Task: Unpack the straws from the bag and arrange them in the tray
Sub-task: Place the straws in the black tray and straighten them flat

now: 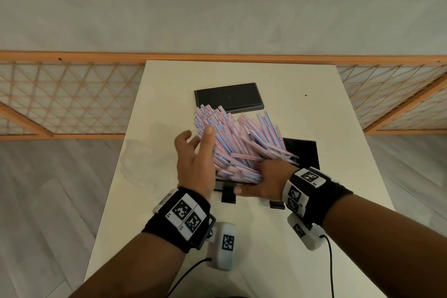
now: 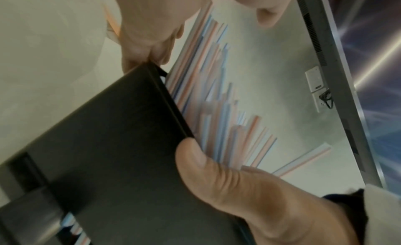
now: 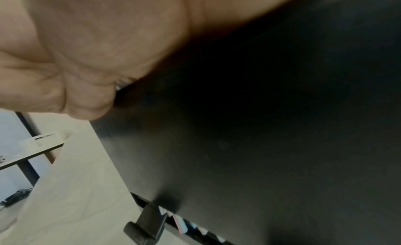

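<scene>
Both grips lie slack against fanned pink-and-blue striped straws (image 1: 238, 143) over black tray (image 1: 303, 150).

no readable text, only coded wristband (image 1: 185, 214) markers

A white table (image 1: 154, 201) is standing on grey wood-plank flooring (image 1: 48, 201). A flat black rectangular panel (image 1: 228, 97) is lying on the far part of the tabletop. Behind the table, a wooden lattice screen (image 1: 72, 94) with an orange frame is running along a pale grey wall (image 1: 217, 2). In the left wrist view, a white wall socket (image 2: 317, 89) with a plug inserted is showing beside a grey-framed panel (image 2: 338, 87). In the right wrist view, a dark device (image 3: 15, 196) is lying on the floor.
</scene>
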{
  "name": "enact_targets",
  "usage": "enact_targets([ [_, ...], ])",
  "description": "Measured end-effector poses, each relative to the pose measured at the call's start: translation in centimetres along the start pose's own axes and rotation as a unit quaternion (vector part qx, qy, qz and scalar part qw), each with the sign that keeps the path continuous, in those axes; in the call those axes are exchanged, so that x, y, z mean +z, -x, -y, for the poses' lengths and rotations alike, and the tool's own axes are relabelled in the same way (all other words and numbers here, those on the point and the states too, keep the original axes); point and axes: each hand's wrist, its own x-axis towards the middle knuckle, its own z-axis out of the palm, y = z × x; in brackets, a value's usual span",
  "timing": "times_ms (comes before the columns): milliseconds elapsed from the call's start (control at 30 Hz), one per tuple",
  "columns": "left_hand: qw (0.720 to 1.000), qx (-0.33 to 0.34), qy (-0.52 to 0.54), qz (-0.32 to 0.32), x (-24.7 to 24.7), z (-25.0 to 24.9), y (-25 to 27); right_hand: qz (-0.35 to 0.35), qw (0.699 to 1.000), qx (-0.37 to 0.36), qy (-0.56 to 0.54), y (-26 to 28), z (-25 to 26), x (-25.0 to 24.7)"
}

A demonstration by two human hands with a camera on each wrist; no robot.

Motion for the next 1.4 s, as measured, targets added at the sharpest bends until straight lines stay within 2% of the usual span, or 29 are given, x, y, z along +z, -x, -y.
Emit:
enact_targets([
  [133, 0.993, 0.029, -0.098, 0.052, 0.7, 0.1, 0.9, 0.001, 1.0, -0.009, -0.003, 0.2, 0.0, 0.3],
  [200, 0.991, 0.043, -0.107, 0.063, 0.9, 0.2, 1.3, 0.002, 1.0, 0.005, 0.008, -0.1, 0.1, 0.1],
  [267, 0.993, 0.045, -0.097, 0.052, 0.9, 0.2, 1.3, 0.0, 1.0, 0.007, 0.014, -0.3, 0.2, 0.1],
  [367, 0.999, -0.001, -0.047, 0.026, 0.8, 0.5, 0.6, -0.007, 1.0, -0.02, -0.013, -0.4, -0.1, 0.6],
  [533, 0.998, -0.032, -0.017, 0.043, 0.6, 0.6, 0.7, 0.005, 1.0, -0.004, -0.017, -0.8, -0.2, 0.7],
  [700, 1.0, -0.024, -0.003, 0.018, 0.4, 0.6, 0.6, -0.001, 0.999, -0.039, -0.022, -1.2, -0.7, 1.1],
  [867, 0.999, -0.051, 0.012, 0.004, 0.2, -0.2, 0.4, -0.018, 0.999, -0.031, -0.007, -1.1, -0.3, 1.2],
  [1033, 1.0, -0.023, 0.007, 0.005, 0.4, -0.6, 0.9, -0.019, 0.998, -0.057, -0.022, -0.9, -0.1, 0.7],
  [1167, 0.999, -0.033, -0.003, 0.019, 0.4, -0.5, 0.9, -0.035, 0.997, -0.044, -0.054, -0.9, 0.3, 0.0],
  [1267, 1.0, -0.026, -0.007, -0.002, -0.1, -0.6, 0.7, -0.032, 0.999, -0.023, -0.004, -0.6, 0.3, 0.5],
  [1400, 1.0, -0.025, -0.003, -0.012, -0.7, -0.6, 0.3, -0.098, 0.994, -0.041, 0.015, 0.0, -0.6, 1.3],
])
